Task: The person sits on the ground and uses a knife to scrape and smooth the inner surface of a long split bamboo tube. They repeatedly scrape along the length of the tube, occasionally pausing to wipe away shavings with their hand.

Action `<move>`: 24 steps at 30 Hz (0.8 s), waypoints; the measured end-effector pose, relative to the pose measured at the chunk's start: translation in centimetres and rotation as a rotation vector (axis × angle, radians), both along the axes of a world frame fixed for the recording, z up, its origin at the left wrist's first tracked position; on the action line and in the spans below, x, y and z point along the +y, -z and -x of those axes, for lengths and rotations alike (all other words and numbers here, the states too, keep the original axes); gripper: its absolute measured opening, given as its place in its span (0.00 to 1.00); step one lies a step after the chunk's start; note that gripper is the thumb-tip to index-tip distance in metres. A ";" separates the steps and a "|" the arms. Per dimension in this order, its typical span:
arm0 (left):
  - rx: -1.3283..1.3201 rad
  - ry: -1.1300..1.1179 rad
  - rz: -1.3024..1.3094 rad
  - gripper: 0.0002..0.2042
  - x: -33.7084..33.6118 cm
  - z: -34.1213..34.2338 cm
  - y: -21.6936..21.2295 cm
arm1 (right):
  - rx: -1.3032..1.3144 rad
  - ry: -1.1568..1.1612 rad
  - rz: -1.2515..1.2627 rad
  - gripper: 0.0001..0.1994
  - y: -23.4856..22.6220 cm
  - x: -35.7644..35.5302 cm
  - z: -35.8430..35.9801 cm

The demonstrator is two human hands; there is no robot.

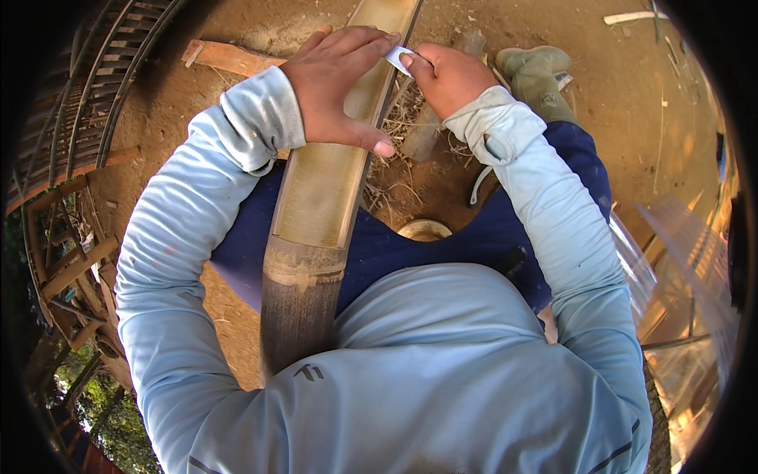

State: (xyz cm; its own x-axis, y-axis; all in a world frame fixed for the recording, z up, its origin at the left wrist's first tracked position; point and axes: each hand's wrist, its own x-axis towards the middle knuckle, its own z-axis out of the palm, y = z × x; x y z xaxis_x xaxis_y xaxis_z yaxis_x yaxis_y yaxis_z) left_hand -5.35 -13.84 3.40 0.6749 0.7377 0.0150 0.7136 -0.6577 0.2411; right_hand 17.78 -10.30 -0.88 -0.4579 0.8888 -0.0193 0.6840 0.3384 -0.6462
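A long bamboo pole (pixel 316 189), split open along its upper part, runs away from my body between my legs; its near end is a whole, dark round culm. My left hand (pixel 335 87) lies over the far stretch of the hollow, fingers stretched out and thumb spread toward the right edge. At that edge my right hand (pixel 458 79) is closed, pinching a small white folded piece (pixel 400 59) that looks like paper or sandpaper. My left fingertips reach right up to the white piece; whether they touch it I cannot tell.
Plant shavings (pixel 395 170) lie on the dirt right of the pole. Nearby are a curved-handled object (pixel 478 188), a round pale object (pixel 425 230) and my right boot (pixel 533 69). A plank (pixel 229 57) lies far left, beside a slatted frame (pixel 103 71). Clear plastic sheeting (pixel 687 245) stands right.
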 end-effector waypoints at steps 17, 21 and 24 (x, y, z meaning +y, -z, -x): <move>0.053 0.050 0.040 0.68 -1.0 0.0 -1.1 | -0.009 -0.032 0.068 0.18 -1.0 -2.0 -0.2; 0.071 0.083 0.062 0.70 -1.2 0.1 -1.4 | -0.010 -0.048 0.028 0.17 -1.0 -2.5 -0.4; 0.059 0.107 0.082 0.71 -1.4 0.3 -1.5 | 0.017 -0.038 0.031 0.18 -1.0 -3.0 -0.4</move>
